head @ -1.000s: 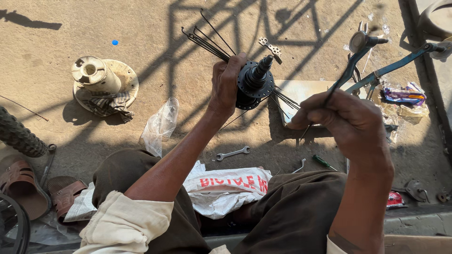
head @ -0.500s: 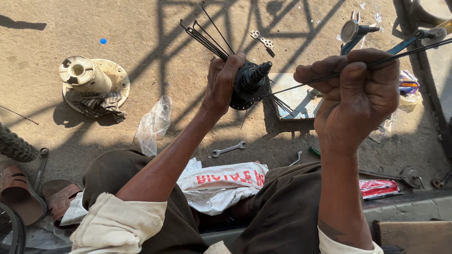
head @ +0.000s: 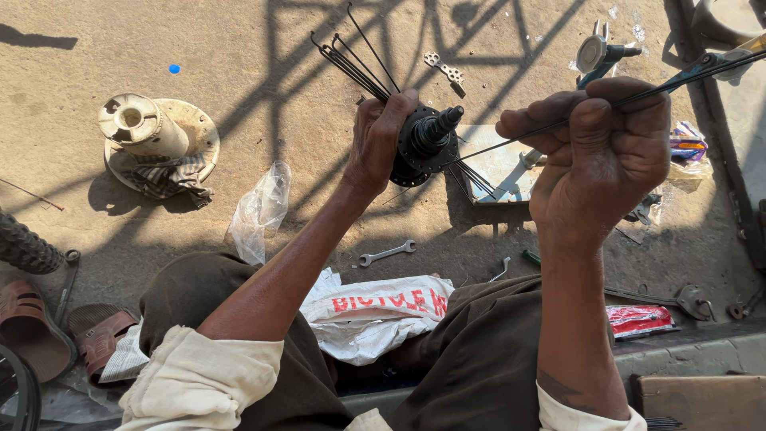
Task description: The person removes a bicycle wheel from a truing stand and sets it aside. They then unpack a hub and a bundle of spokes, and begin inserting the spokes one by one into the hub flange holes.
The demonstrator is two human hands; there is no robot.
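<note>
Nearest the camera, two rolled-up pale sleeves and dark trousers are seen, with a white printed sack (head: 375, 313) lying crumpled between the knees on the sandy ground (head: 239, 48). Just beyond the sack a small open-ended spanner (head: 387, 253) is laid flat, and a clear plastic bag (head: 259, 211) is crumpled to its left. A red packet (head: 641, 319) rests at the right, near the edge of a concrete step. The right hand (head: 598, 156) is raised in the foreground, its grip closed tightly into a fist around a single thin black spoke (head: 702, 69), which is held slanting from the upper right down toward the hub. Farther out, the left hand (head: 383, 144) is wrapped around a black wheel hub (head: 427, 144), held in the air above the ground; the hub is seen as a round flanged body with a threaded axle stub pointing up and to the right. A bundle of thin black spokes (head: 355, 64) is fanned out from behind the left hand toward the upper left, and more spokes project from the hub's lower right. Beyond, a cream-coloured hub part on a round plate (head: 148, 132) stands on a striped rag at the left.
</note>
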